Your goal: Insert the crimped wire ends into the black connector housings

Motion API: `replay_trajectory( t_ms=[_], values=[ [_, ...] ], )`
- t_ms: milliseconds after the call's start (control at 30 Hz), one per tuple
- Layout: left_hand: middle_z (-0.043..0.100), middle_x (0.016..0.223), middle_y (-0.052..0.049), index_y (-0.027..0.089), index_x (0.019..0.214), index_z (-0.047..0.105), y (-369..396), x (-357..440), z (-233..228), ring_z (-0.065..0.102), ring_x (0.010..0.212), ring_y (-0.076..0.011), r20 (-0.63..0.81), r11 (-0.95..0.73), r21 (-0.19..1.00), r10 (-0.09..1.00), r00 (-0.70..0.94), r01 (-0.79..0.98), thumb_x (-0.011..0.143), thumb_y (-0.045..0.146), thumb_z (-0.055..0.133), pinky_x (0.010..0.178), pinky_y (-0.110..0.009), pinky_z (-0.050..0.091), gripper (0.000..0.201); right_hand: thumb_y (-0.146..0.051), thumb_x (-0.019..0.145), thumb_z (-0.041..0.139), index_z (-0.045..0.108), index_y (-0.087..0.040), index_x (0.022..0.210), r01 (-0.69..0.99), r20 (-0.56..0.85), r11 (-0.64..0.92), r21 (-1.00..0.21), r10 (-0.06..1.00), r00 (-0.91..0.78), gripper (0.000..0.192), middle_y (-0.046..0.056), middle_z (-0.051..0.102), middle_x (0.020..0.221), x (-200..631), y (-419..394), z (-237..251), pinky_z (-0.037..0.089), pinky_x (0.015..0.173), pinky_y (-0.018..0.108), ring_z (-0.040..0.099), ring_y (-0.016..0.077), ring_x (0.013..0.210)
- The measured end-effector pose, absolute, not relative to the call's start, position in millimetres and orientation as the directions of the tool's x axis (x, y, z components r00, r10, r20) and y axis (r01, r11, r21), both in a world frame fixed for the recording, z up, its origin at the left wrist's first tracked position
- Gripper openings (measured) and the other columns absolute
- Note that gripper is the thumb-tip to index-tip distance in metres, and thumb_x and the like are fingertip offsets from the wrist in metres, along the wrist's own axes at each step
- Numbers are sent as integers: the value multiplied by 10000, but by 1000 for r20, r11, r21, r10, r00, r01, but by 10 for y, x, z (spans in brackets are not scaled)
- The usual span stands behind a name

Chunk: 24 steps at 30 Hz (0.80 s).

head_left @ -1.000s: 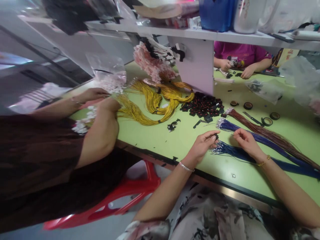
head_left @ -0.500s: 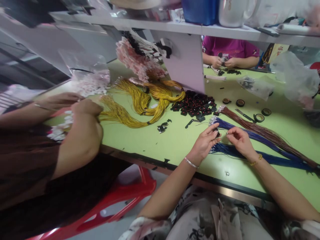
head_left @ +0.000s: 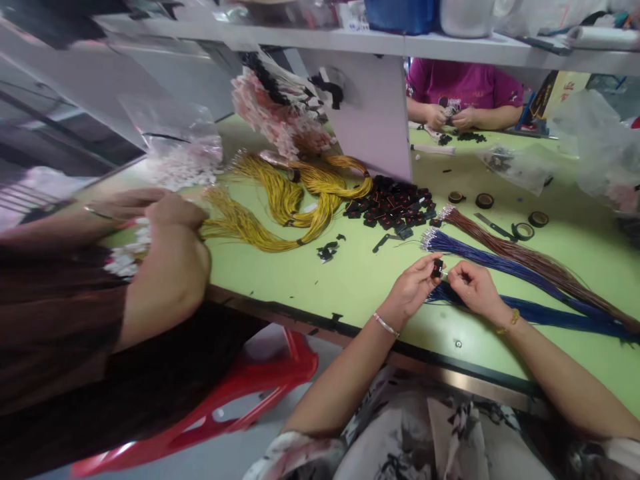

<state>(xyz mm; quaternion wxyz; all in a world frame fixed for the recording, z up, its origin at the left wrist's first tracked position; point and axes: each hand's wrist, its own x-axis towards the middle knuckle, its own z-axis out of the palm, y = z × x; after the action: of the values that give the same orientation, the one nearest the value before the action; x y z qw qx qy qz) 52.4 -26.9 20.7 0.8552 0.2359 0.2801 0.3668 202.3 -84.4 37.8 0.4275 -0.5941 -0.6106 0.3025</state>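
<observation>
On the green bench, near edge: both hands meet just above the tabletop, w/ wire bundles right beside them.
Left hand: fingers pinched shut on a small black plug, held up off the bench.
Right hand: thumb & forefinger closed on the tip of one blue wire, brought right up to the plug; can't tell if the tip is in yet.
Where the work sits: plug is between the two hands, in front of the blue bundle.
Done so far: hard to judge; no finished pieces show nr the hands.
Left to do: looks like plenty. A big heap of loose black plugs and full bundles of blue wires & brown wires lie untouched.
Materials: wires thin, flexible, glossy, w/ bright metal tips fanned at one end; plugs small, blocky, hard plastic w/ red specks.
Bench: matte green top, dark worn edge.
Others: person at left handles yellow wires; another sits across in a purple top.
</observation>
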Motion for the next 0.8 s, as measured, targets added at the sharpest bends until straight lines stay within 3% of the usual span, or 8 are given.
replay_trajectory(
  t_ms=[800],
  values=[
    [587, 789, -10, 139, 932, 680, -294, 506, 162, 541, 707, -72, -308, 592, 650, 778, 547, -476, 697, 183, 733, 665, -190, 440, 245, -193, 752, 517, 521, -171, 620, 501, 140, 91, -860, 988, 59, 134, -38, 484, 550, 2015, -817, 310, 305, 486, 201, 390, 81, 501]
  ],
)
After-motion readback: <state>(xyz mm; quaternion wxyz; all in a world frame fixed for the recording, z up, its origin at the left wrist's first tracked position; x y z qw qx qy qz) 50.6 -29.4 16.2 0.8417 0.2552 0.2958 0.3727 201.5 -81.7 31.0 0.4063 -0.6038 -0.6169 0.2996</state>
